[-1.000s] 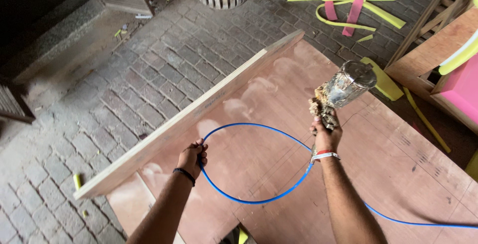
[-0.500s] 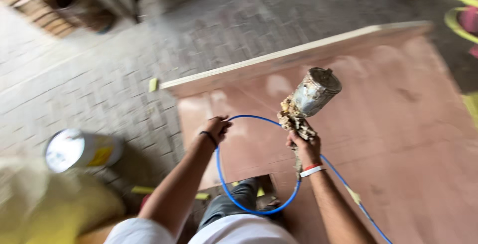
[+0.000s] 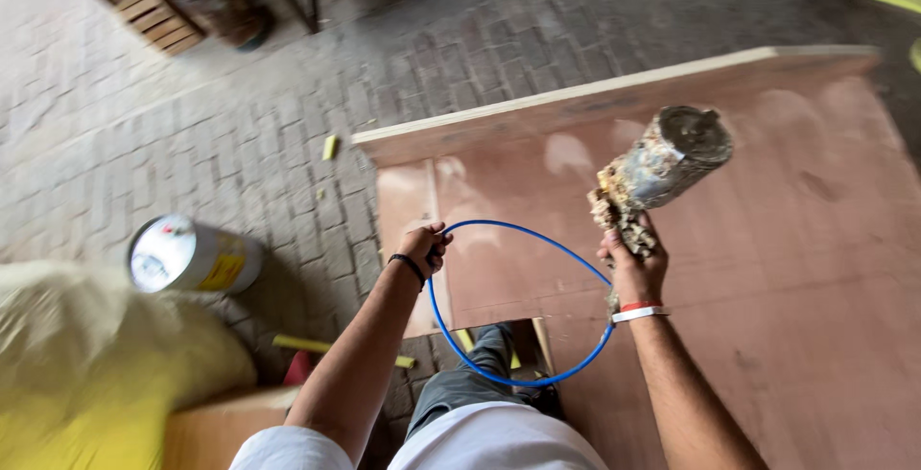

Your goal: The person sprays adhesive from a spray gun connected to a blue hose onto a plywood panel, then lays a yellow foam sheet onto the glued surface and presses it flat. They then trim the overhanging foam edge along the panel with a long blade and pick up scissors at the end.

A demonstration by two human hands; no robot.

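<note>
My right hand [image 3: 633,264] was wrapped tight round the grip of a spray gun [image 3: 652,177], fingers closed on it; gun body was caked w/ crusty, lumpy beige residue, its metal cup a dull grey cylinder tilted up & to the right. Left hand [image 3: 424,243] had fingers curled shut round a thin, smooth blue hose [image 3: 518,374], which swept in a round loop down & across to the right wrist. Both were over a big reddish-brown plywood sheet [image 3: 767,269], flat & matte w/ pale cloudy patches, raised pale edge along the far side. Sheet lay on grey brick paving [image 3: 240,115], rough, in an interlocked pattern. Left of it a round metal tin [image 3: 187,256] lay on its side, shiny lid, yellow label. Blurred pale-yellow sack [image 3: 86,355] sat near bottom left.
</note>
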